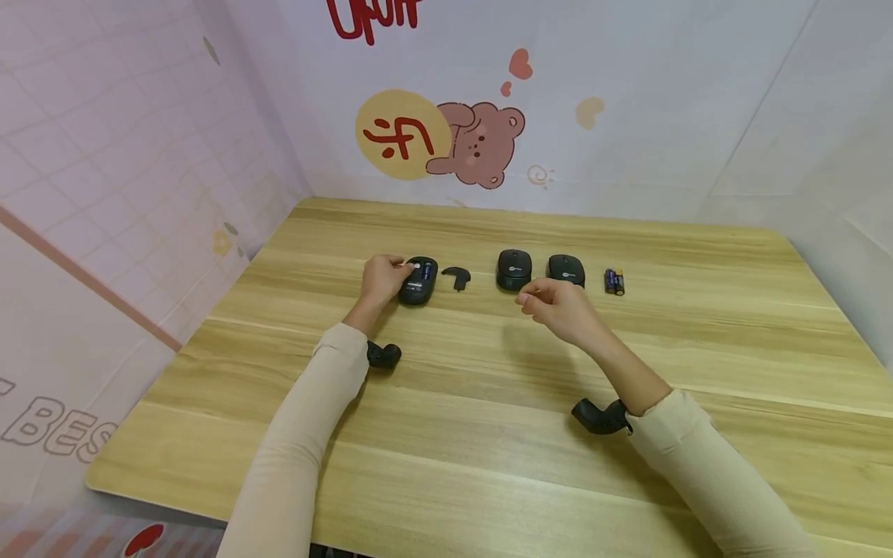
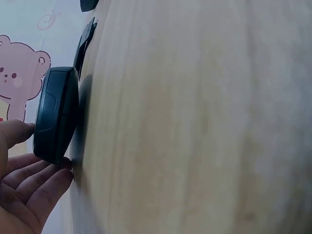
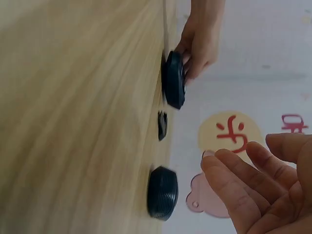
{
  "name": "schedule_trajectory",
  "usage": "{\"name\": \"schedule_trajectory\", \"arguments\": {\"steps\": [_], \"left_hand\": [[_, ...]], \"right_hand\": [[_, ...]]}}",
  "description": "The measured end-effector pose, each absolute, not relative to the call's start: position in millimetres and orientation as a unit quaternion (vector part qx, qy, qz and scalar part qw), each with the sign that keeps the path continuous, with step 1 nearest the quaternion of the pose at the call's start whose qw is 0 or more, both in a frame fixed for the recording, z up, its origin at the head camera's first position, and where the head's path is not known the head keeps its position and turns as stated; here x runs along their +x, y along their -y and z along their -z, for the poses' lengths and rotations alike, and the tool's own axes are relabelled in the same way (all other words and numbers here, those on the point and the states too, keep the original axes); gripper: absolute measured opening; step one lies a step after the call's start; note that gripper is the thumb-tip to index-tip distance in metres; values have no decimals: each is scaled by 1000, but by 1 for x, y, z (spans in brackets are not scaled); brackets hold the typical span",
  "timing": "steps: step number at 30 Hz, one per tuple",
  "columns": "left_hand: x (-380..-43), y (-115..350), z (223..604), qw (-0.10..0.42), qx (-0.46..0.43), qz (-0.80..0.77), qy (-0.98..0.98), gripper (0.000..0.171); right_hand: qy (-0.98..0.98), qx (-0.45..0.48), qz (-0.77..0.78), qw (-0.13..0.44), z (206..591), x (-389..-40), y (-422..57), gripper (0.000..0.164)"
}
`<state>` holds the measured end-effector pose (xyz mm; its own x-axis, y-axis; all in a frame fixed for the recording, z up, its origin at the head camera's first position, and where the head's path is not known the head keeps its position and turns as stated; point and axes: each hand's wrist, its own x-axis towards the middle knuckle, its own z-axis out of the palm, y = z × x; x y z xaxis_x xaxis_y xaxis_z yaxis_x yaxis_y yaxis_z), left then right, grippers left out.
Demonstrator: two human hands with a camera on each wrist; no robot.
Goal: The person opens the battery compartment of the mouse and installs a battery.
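My left hand (image 1: 384, 279) pinches the edge of an upturned black computer mouse (image 1: 416, 291), thumb on its upper side and fingers at its lower edge. The mouse's battery bay faces up with a blue battery (image 1: 427, 270) inside. Just right of it lies a curved black battery cover (image 1: 456, 277) on the table. In the right wrist view my right hand (image 3: 263, 180) has loosely extended fingers with nothing in them. From the head view it hovers in front of two upright black mice, the nearer-left mouse (image 1: 514, 269) and the right mouse (image 1: 567, 269), partly overlapping the latter.
Two loose batteries (image 1: 615, 282) lie side by side at the right of the mice. Everything rests on a wood-grain table (image 1: 446, 434), whose back edge meets a wall (image 1: 628, 116) printed with a bear. Black wrist mounts (image 1: 601, 417) project beside both forearms.
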<state>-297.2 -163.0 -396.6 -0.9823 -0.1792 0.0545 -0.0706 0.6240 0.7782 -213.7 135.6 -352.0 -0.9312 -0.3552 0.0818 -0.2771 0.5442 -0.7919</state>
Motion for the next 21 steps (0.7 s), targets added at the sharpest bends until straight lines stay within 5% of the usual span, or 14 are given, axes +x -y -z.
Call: {"name": "schedule_trajectory", "arguments": {"steps": [13,21], "left_hand": [[-294,155,380,100,47,375,920,49],[-296,114,367,79,-29,344,935,56]], "right_hand": [[-925,-130,357,32,352,-266,-148,34],[-927,-119,352,46,361,-283,-142,37]]}}
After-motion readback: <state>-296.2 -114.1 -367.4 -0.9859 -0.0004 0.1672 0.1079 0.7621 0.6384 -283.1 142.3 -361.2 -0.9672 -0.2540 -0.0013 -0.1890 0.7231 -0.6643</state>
